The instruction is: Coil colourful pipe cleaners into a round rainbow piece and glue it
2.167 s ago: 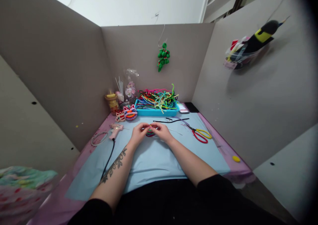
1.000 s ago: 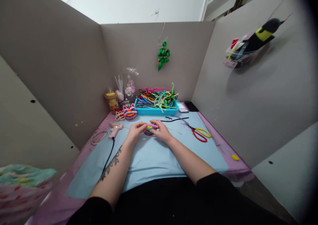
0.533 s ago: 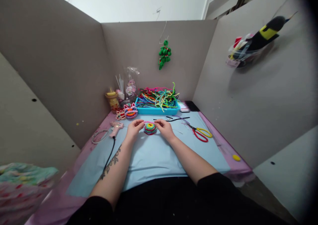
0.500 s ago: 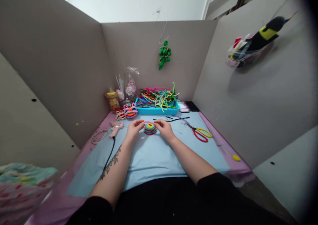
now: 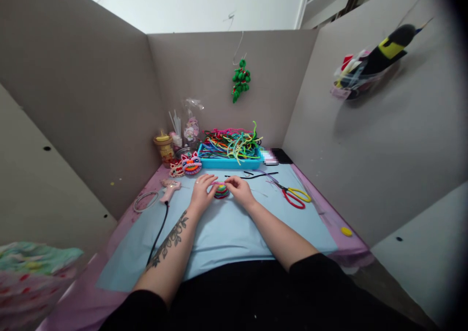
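A small round craft piece (image 5: 221, 192), striped in red, teal and other colours, sits on the blue sheet between my hands. Along its top runs a pink pipe cleaner (image 5: 218, 183). My left hand (image 5: 203, 190) has its fingers bent over the left side of the piece, closed on the pink pipe cleaner's left part. Thumb and fingertips of my right hand (image 5: 238, 188) pinch the pink pipe cleaner at its right end. My fingers cover much of the piece's upper side.
Behind my hands stands a blue tray (image 5: 230, 163) heaped with pipe cleaners. Scissors (image 5: 294, 196) lie to the right, near black stems (image 5: 252, 176). On the left are a pink glue gun (image 5: 170, 190) with its cord and a lion-face craft (image 5: 191, 163). Grey partitions enclose the table.
My left hand has shifted right and rolled over the craft piece, covering more of it. My right hand has moved slightly left, still pinching the pink pipe cleaner.
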`<state>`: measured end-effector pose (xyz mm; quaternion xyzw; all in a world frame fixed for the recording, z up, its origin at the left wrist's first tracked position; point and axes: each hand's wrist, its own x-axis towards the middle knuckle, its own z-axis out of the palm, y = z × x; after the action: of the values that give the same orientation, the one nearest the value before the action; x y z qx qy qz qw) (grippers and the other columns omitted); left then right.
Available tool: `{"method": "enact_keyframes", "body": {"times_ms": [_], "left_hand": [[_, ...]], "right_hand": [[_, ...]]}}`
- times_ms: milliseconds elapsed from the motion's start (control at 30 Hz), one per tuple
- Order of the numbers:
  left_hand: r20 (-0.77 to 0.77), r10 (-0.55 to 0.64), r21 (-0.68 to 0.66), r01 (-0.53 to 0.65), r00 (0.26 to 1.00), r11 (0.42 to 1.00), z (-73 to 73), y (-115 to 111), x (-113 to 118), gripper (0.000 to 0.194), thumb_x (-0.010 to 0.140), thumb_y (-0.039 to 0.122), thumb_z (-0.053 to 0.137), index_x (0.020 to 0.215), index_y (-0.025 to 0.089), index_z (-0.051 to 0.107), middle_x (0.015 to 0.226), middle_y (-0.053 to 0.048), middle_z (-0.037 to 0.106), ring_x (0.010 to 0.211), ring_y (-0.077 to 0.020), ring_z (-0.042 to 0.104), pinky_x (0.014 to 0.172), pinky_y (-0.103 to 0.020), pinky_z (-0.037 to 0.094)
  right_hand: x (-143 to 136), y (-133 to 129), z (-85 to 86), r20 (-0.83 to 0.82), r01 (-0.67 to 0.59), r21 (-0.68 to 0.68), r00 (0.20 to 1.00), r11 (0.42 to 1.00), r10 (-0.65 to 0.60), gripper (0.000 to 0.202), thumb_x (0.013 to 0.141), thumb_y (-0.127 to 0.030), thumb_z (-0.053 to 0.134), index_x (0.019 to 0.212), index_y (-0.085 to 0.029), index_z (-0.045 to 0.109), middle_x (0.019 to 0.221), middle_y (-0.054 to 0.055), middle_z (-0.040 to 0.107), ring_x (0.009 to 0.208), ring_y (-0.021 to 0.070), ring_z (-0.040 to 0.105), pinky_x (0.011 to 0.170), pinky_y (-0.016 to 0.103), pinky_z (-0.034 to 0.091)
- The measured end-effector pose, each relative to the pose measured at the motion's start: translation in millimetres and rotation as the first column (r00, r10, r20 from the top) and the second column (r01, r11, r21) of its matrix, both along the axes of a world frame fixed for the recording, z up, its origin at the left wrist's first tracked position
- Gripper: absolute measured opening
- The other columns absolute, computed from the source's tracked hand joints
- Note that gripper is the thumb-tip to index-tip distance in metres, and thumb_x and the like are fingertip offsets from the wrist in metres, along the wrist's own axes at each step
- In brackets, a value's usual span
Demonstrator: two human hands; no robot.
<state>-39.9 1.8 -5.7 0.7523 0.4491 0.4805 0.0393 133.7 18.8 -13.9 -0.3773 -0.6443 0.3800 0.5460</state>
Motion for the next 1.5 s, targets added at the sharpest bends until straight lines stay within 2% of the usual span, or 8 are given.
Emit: {"method": "enact_keyframes", "body": {"times_ms": [200, 367, 567, 700, 867, 933, 1167, 1500], "left_hand": [[-0.111, -0.034, -0.068, 0.027, 0.993, 0.997, -3.6, 4.6, -2.3, 0.021, 0.083, 0.033, 0.053, 0.091, 0.023, 0.069, 0.082, -0.006, 0.069, 0.081, -0.0203, 0.059, 0.083, -0.037, 0.041], [-0.045, 0.189, -0.053, -0.191, 0.981, 0.980, -10.8, 11.9, -14.4, 0.019, 0.081, 0.030, 0.054, 0.085, 0.020, 0.069, 0.081, -0.008, 0.069, 0.076, -0.0211, 0.058, 0.077, -0.035, 0.043], [-0.071, 0.207, -0.114, -0.215, 0.976, 0.970, -20.4, 19.9, -21.1, 0.012, 0.077, 0.025, 0.056, 0.078, 0.019, 0.067, 0.079, -0.008, 0.068, 0.075, -0.0212, 0.059, 0.076, -0.035, 0.043], [-0.070, 0.161, -0.157, -0.171, 0.984, 0.973, -21.0, 20.7, -20.3, 0.012, 0.076, 0.022, 0.056, 0.079, 0.019, 0.067, 0.079, -0.008, 0.067, 0.076, -0.0217, 0.058, 0.077, -0.035, 0.043], [-0.018, 0.073, -0.173, -0.075, 0.997, 0.982, -20.6, 20.2, -20.0, 0.013, 0.078, 0.025, 0.056, 0.081, 0.020, 0.068, 0.082, -0.007, 0.068, 0.079, -0.0219, 0.058, 0.078, -0.035, 0.042], [-0.050, 0.055, -0.160, -0.062, 0.997, 0.985, -19.5, 18.6, -19.1, 0.015, 0.079, 0.026, 0.055, 0.084, 0.021, 0.068, 0.084, -0.007, 0.067, 0.083, -0.0225, 0.057, 0.080, -0.035, 0.041], [-0.252, 0.039, -0.154, -0.080, 0.967, 0.985, -7.7, 4.4, -10.2, 0.017, 0.083, 0.023, 0.052, 0.086, 0.021, 0.068, 0.087, -0.007, 0.065, 0.088, -0.0218, 0.054, 0.083, -0.035, 0.038], [-0.408, 0.097, -0.181, -0.185, 0.908, 0.966, 5.2, -7.4, -2.9, 0.018, 0.085, 0.025, 0.050, 0.090, 0.022, 0.067, 0.090, -0.007, 0.063, 0.091, -0.0217, 0.052, 0.083, -0.035, 0.037]], "right_hand": [[-2.0, -0.4, -1.7, 0.010, -0.048, -0.005, 0.999, 0.999, 0.048, 0.019, 0.074, -0.031, 0.053, 0.087, -0.018, 0.059, 0.079, 0.003, 0.063, 0.073, 0.0159, 0.059, 0.070, 0.029, 0.048], [-4.4, 10.4, -12.4, 0.359, 0.014, 0.201, 0.929, 0.980, -0.087, 0.039, 0.070, -0.025, 0.059, 0.109, -0.019, 0.056, 0.112, 0.010, 0.059, 0.110, 0.0239, 0.049, 0.096, 0.041, 0.038], [-20.2, 21.4, -29.7, 0.571, -0.031, 0.190, 0.816, 0.981, -0.085, 0.069, 0.064, -0.036, 0.069, 0.126, -0.017, 0.045, 0.125, 0.015, 0.048, 0.121, 0.0292, 0.039, 0.101, 0.046, 0.031], [-19.4, 23.6, -29.5, 0.563, -0.055, 0.162, 0.825, 0.985, -0.046, 0.067, 0.066, -0.036, 0.068, 0.125, -0.015, 0.045, 0.121, 0.016, 0.050, 0.114, 0.0281, 0.045, 0.097, 0.044, 0.036], [2.2, 19.9, -17.9, 0.588, -0.306, 0.157, 0.793, 0.939, 0.160, 0.067, 0.061, -0.022, 0.068, 0.124, -0.018, 0.046, 0.122, 0.011, 0.052, 0.112, 0.0243, 0.048, 0.097, 0.038, 0.037], [10.9, 16.9, -11.6, 0.585, -0.342, 0.124, 0.783, 0.931, 0.209, 0.065, 0.060, -0.021, 0.069, 0.123, -0.019, 0.048, 0.121, 0.010, 0.053, 0.112, 0.0244, 0.049, 0.097, 0.039, 0.037], [13.7, 7.6, 2.2, 0.375, -0.134, 0.287, 0.927, 0.949, 0.018, 0.020, 0.076, -0.018, 0.054, 0.092, -0.020, 0.065, 0.095, 0.005, 0.064, 0.097, 0.0199, 0.055, 0.092, 0.037, 0.040], [7.2, 9.8, -9.0, 0.428, -0.193, 0.432, 0.904, 0.881, -0.011, 0.021, 0.077, -0.011, 0.052, 0.083, -0.021, 0.069, 0.085, 0.004, 0.062, 0.085, 0.0170, 0.055, 0.083, 0.036, 0.042]]}}
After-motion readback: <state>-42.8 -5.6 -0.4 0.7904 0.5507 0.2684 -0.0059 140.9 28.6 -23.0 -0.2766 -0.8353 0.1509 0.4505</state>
